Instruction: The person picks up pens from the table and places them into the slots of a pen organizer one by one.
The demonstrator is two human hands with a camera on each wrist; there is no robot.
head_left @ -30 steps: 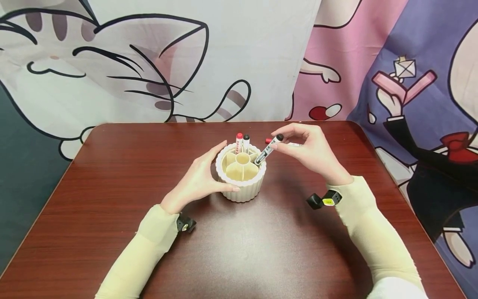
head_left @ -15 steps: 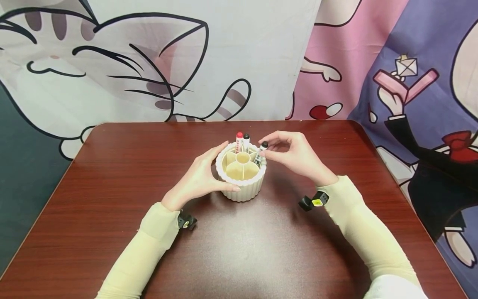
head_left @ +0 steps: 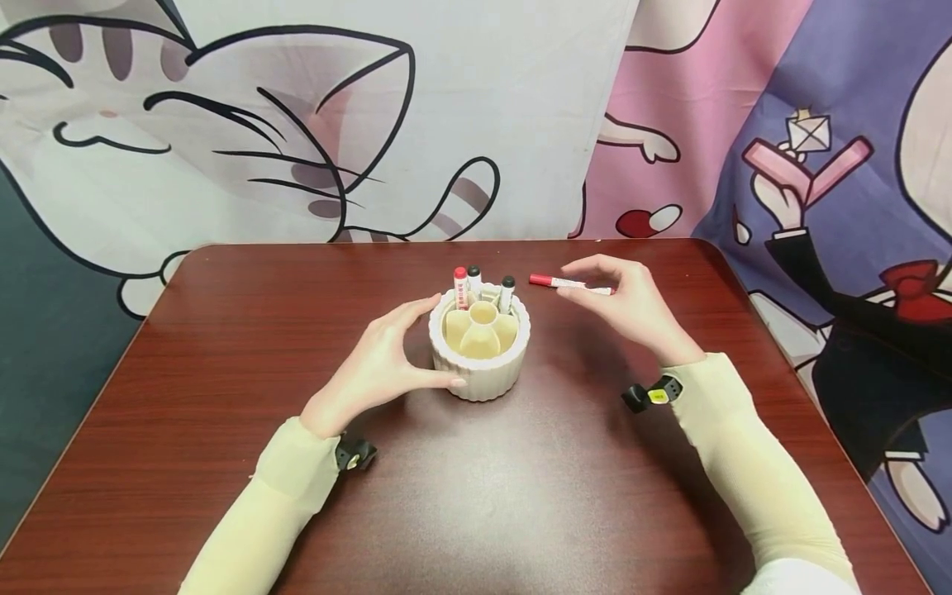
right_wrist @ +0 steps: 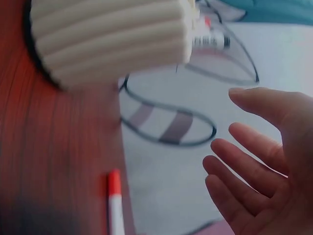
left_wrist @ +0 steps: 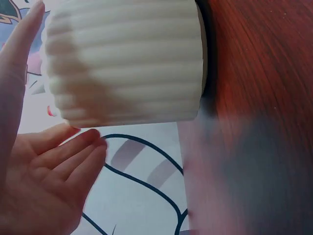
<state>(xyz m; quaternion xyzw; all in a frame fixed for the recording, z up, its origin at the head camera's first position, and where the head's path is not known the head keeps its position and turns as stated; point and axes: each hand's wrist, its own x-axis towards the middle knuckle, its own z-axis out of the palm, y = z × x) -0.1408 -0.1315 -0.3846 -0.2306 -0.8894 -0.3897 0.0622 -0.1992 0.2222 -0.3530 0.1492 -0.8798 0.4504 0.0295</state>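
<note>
A cream, ribbed pen holder (head_left: 479, 382) with several compartments stands on the table. My left hand (head_left: 375, 359) grips its left side, thumb across the front and fingers toward the back. Rising from the far compartments are a red-capped marker (head_left: 460, 291) and a black-capped marker (head_left: 474, 279). Another black-capped marker (head_left: 507, 295) is in a compartment at the right. Beyond the holder to the right lies a second red-capped marker (head_left: 542, 280), partly overlapped by my right hand (head_left: 632, 310). That hand holds nothing; its thumb and fingers are spread apart in the right wrist view.
The dark red wooden table (head_left: 476, 512) ends at a back edge just behind the loose marker. A cloth backdrop (head_left: 521, 124) printed with cartoon figures hangs behind it. Each wrist carries a small black camera.
My right hand lowered the black-capped marker into the holder, let go and drew back to the right. The holder has turned, its markers shifting left, as my left hand moved slightly left.
</note>
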